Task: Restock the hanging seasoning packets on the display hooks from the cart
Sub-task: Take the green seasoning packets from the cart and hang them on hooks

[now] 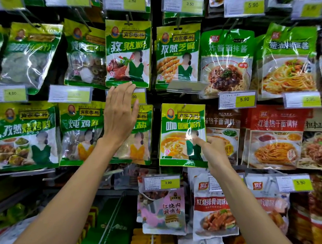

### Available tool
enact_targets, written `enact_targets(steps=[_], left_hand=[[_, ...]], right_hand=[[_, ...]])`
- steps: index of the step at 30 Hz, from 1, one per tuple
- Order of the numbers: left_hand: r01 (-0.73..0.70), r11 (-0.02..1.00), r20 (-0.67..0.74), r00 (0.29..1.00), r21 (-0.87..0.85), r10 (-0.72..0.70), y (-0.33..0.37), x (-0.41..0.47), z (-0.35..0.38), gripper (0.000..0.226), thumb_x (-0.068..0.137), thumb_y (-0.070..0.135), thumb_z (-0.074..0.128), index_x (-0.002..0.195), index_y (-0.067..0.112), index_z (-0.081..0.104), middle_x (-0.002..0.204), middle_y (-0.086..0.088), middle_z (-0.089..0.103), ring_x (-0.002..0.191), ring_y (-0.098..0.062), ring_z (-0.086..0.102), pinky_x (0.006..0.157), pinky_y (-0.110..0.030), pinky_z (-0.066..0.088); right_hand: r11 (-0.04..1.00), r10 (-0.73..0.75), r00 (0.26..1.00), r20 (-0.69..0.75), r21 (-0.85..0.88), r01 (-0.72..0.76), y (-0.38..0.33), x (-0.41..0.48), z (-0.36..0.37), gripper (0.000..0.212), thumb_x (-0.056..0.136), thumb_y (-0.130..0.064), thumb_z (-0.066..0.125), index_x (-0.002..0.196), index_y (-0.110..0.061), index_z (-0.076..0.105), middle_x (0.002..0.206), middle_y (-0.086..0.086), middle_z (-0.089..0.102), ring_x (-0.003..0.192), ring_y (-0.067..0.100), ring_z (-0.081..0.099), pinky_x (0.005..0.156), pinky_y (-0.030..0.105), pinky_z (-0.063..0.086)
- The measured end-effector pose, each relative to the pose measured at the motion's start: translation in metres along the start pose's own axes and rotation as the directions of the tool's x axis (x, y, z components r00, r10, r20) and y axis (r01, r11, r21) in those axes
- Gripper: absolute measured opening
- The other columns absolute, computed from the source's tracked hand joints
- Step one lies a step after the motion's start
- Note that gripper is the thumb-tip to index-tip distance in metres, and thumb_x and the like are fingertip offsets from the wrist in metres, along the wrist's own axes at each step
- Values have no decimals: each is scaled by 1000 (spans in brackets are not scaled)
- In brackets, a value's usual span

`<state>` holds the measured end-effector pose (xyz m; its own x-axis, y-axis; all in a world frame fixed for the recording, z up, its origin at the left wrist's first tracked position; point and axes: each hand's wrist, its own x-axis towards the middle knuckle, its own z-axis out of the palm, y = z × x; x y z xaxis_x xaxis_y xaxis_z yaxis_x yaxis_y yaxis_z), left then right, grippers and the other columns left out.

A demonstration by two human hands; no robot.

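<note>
My right hand [215, 153] pinches the curry packet [182, 134] at its lower right edge. The thumb lies flat on the front film; the other fingers are behind the packet and out of view. The packet's top edge meets its display hook [184, 105]; I cannot tell whether the hole is fully seated.

My left hand [119, 115], up and left of the curry packet, is spread flat with straight fingers. The tips touch the bottom edge of the cumin packet [127, 53], and the hand holds nothing.

Recommended procedure, as I judge it:
1. Use a light pinch.
2. Slide the curry packet back along the hook until it hangs square.
3. Release.

Caution: do not pull downward, as the hang hole may tear.
</note>
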<state>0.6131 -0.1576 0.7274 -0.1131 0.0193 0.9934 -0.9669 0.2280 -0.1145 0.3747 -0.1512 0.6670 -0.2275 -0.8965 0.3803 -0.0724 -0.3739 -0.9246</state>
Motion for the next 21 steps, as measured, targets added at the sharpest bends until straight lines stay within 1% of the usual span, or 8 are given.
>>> enact_targets(steps=[3,5,6,8,11,13,16,21], left_hand=[[-2,1000,-2,1000,0,2,0,0,-1,37,98,20,44,128,-1,50,129,-17,55,123,-32,50,114,-42,25],[-3,1000,2,1000,1,3,-1,0,-1,38,98,21,44,128,-1,50,129,-17,55,123,-32,50,115,-42,25],[-4,1000,5,1000,-1,4,-1,0,-1,38,98,21,44,129,-1,50,129,-17,55,123,-31,50,115,-42,25],[-10,1000,7,1000,-4,10,-1,-1,-1,38,98,21,43,129,0,50,129,-17,55,124,-31,50,115,-42,26],[-16,1000,12,1000,-9,16,-2,-1,0,39,98,22,43,129,0,50,129,-17,55,124,-31,49,115,-43,25],[-16,1000,11,1000,-11,16,-3,0,0,39,98,22,43,129,0,50,129,-17,55,124,-31,49,115,-43,25],[-19,1000,14,1000,-12,20,-3,0,1,39,98,23,42,130,0,49,129,-17,55,124,-31,49,115,-43,26],[-9,1000,54,998,-18,10,0,0,-5,40,98,23,42,131,0,48,132,-17,53,126,-31,47,116,-41,24]], right_hand=[[999,-25,999,-37,-25,24,5,3,9,31,88,-25,66,71,0,61,73,10,54,74,22,48,65,33,34],[999,-42,995,-88,-27,40,7,5,15,44,86,-35,68,85,9,66,71,18,55,71,21,48,64,32,32],[998,-54,992,-115,-38,50,8,6,18,48,85,-39,68,80,9,66,65,20,51,66,20,45,61,31,30],[994,-81,986,-148,-85,69,9,11,23,51,85,-44,66,59,-2,53,52,8,35,53,15,31,53,29,21],[983,-103,980,-171,-168,74,10,16,28,53,86,-43,65,54,-14,34,50,-3,22,48,13,19,50,29,11],[977,-126,975,-183,-190,91,13,20,30,51,87,-41,65,54,-14,37,52,-2,25,49,14,20,50,29,12],[967,-167,969,-182,-221,125,16,25,28,42,88,-39,64,67,-3,57,55,2,35,50,14,27,50,31,17],[952,-207,965,-163,-262,160,18,22,19,49,89,-35,64,51,-15,40,45,-6,29,43,10,25,41,22,21]])
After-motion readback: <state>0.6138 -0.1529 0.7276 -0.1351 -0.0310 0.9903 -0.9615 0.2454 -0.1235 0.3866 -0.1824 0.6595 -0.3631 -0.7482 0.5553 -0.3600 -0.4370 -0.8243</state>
